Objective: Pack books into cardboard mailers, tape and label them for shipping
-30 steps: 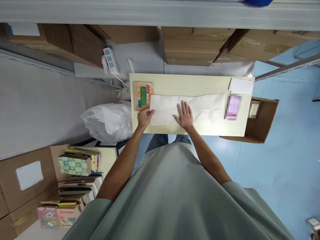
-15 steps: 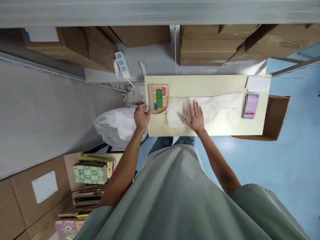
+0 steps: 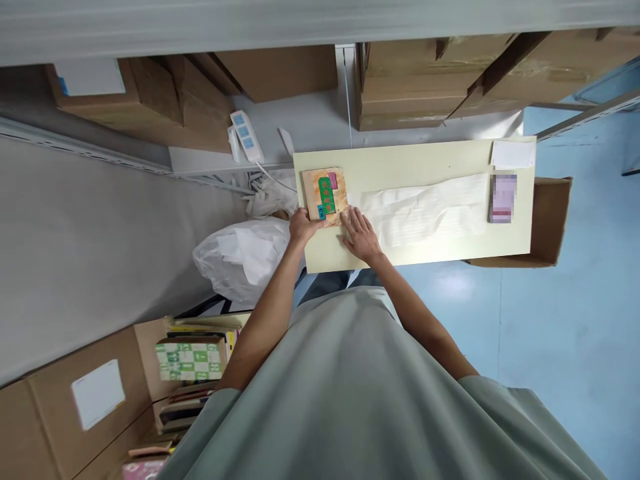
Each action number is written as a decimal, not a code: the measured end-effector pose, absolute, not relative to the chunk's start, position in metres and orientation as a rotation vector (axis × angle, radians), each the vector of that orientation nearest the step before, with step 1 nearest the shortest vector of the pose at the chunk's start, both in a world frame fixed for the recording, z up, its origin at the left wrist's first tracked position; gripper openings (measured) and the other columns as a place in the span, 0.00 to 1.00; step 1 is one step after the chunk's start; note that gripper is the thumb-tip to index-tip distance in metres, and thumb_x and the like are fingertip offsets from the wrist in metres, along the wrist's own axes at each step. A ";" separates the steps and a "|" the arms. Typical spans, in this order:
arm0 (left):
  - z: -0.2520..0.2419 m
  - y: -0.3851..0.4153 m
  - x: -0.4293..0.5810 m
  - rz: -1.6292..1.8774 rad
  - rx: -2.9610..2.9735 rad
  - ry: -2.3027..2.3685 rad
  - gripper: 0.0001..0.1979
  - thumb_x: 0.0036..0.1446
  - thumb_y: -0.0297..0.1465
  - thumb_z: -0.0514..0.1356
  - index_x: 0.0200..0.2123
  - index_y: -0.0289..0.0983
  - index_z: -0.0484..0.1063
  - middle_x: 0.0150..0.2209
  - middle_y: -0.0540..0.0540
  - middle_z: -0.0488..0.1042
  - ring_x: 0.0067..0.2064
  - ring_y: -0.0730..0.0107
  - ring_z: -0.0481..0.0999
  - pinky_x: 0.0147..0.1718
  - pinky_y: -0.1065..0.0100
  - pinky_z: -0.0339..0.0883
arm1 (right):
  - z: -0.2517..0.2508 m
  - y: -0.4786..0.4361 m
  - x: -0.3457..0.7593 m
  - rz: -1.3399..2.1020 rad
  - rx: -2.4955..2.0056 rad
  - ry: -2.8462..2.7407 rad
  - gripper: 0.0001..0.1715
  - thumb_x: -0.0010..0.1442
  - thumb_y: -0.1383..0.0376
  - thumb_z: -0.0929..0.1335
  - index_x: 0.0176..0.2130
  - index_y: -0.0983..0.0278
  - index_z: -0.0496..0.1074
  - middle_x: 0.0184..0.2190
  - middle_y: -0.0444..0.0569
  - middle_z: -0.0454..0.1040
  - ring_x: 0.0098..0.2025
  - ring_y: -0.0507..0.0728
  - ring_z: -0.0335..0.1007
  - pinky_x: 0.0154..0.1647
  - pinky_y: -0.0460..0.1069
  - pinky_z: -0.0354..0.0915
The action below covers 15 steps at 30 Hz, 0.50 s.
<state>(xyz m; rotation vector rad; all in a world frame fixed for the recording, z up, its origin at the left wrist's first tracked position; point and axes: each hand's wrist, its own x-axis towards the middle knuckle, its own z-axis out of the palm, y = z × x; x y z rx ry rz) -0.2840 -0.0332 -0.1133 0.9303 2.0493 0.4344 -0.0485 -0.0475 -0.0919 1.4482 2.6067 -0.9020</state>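
A worn book (image 3: 325, 193) with a green title panel lies on the left end of a pale board-like tabletop (image 3: 400, 157). My left hand (image 3: 303, 227) grips its near left corner, the thumb along the near edge. At the near right corner, my right hand (image 3: 363, 237) rests with fingers stretched out and fingertips touching the book. Just right of that hand, a wrinkled white sheet of wrapping material (image 3: 430, 210) is spread over the table. Beyond it sits a purple item (image 3: 503, 198), blurred out, below a stack of white paper (image 3: 513, 153).
Cardboard boxes (image 3: 410, 80) fill the shelf behind the table, beside a white power strip (image 3: 247, 136). On the left is a white plastic bag (image 3: 240, 257). A carton of books (image 3: 193, 360) stands at lower left, and an open carton (image 3: 553, 220) by the table's right end.
My right hand has left the white sheet and moved left to the book. My left hand has closed on the book's corner, and the book is slightly tilted now.
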 end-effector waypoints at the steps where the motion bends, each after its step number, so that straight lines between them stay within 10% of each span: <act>1: -0.110 -0.032 -0.284 0.436 0.887 2.047 0.17 0.50 0.40 0.75 0.36 0.40 0.73 0.35 0.46 0.80 0.41 0.56 0.81 0.40 0.62 0.71 | -0.092 -0.048 -0.048 -0.903 1.449 2.601 0.44 0.79 0.50 0.60 0.82 0.69 0.47 0.84 0.60 0.38 0.85 0.67 0.31 0.83 0.65 0.41; 7: -0.065 -0.031 -0.302 0.826 0.892 2.003 0.13 0.56 0.39 0.70 0.33 0.39 0.71 0.33 0.49 0.78 0.35 0.68 0.77 0.33 0.71 0.69 | -0.081 -0.033 -0.046 -1.237 1.477 2.517 0.45 0.77 0.44 0.63 0.79 0.63 0.58 0.83 0.58 0.44 0.85 0.69 0.34 0.82 0.67 0.46; 15: -0.013 -0.047 -0.259 1.027 0.889 1.662 0.24 0.60 0.55 0.69 0.38 0.41 0.70 0.36 0.50 0.77 0.32 0.72 0.76 0.22 0.76 0.67 | -0.036 -0.006 0.003 -2.415 1.967 1.921 0.57 0.66 0.27 0.63 0.73 0.65 0.67 0.64 0.60 0.79 0.68 0.67 0.74 0.68 0.60 0.72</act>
